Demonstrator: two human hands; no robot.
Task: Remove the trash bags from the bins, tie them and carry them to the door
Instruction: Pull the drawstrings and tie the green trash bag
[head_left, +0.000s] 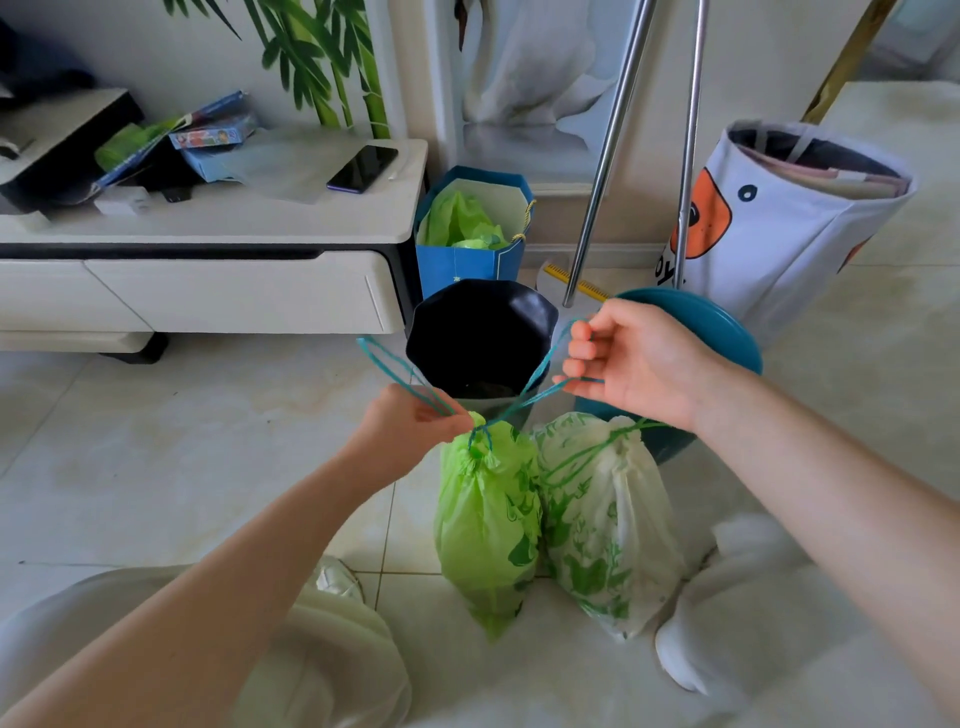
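Observation:
A full green trash bag stands on the floor tiles, its neck cinched by a teal drawstring. My left hand pinches the left string loop right at the bag's neck. My right hand holds the right loop, pulled up and to the right. Beside it on the right stands a white trash bag with green print, its neck drawn in by a green string. Behind the bags are a black bin, with no bag in it, and a teal bin partly hidden by my right hand.
A blue paper bag with green plastic inside stands by the white TV cabinet, which carries a phone and boxes. Two metal poles lean at the wall. A white fabric basket stands at the right. My knees are at the bottom.

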